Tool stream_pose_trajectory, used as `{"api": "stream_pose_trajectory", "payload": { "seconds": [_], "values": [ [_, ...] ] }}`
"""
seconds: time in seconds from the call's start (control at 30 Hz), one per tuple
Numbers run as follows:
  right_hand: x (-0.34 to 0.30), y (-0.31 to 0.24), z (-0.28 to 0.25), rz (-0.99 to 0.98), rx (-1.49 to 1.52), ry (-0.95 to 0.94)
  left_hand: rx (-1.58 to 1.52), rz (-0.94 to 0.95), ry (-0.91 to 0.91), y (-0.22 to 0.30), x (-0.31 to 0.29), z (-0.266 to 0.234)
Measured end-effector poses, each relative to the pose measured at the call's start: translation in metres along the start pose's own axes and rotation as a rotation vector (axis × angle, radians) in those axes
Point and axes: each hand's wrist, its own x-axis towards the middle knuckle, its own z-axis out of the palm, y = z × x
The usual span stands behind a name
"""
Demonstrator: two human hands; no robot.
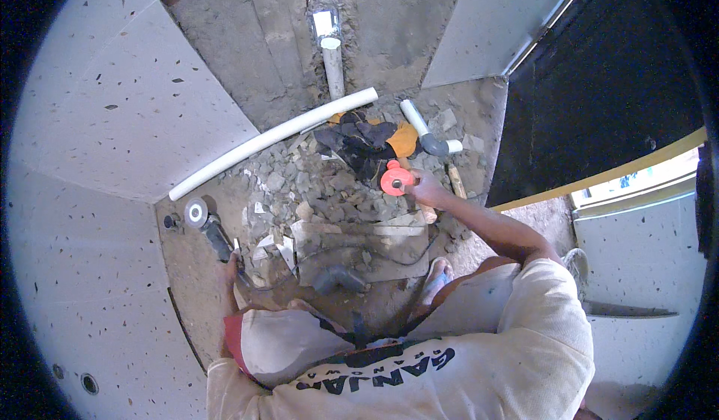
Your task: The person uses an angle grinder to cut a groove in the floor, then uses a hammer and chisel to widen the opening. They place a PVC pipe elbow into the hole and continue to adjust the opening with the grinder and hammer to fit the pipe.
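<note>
At the lower left, my left hand [231, 267] is closed around the rear of an angle grinder [218, 242]. The grinder points away from me, and its pale round disc [196, 212] is near the left wall. My right arm reaches forward over the rubble. In my right hand [427, 189] is a flat, round red thing [394, 180] with a dark centre and a small knob on its far side; its exact kind is unclear. Just beyond it lies a dark cloth or bag with orange parts [367, 141].
Broken rubble [329, 184] covers the middle floor. A long white pipe [273, 144] lies across it. A short pipe [414, 117] with a grey elbow [434, 145] lies at the right. Nearer me are a flat slab [359, 251], a loose grey elbow [338, 278] and a dark cord.
</note>
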Motion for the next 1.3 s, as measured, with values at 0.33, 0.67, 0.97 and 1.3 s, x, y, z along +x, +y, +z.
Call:
{"api": "stream_pose_trajectory", "payload": {
  "seconds": [0.33, 0.67, 0.97, 1.3],
  "values": [
    [-0.064, -0.110, -0.038, 0.388, 0.368, -0.084, -0.371, 0.463, -0.299, 0.167, -0.099, -0.049],
    [-0.097, -0.179, -0.050, 0.279, 0.424, -0.069, -0.623, 0.254, -1.539, 0.413, -0.248, -0.055],
    [-0.075, -0.188, -0.064, -0.045, -0.050, 0.116, -0.948, 0.273, -1.689, 0.480, -0.269, -0.064],
    [-0.074, -0.225, -0.127, -0.219, 0.318, 0.163, -1.106, 0.531, -1.297, 0.532, -0.252, -0.138]
  ]
}}
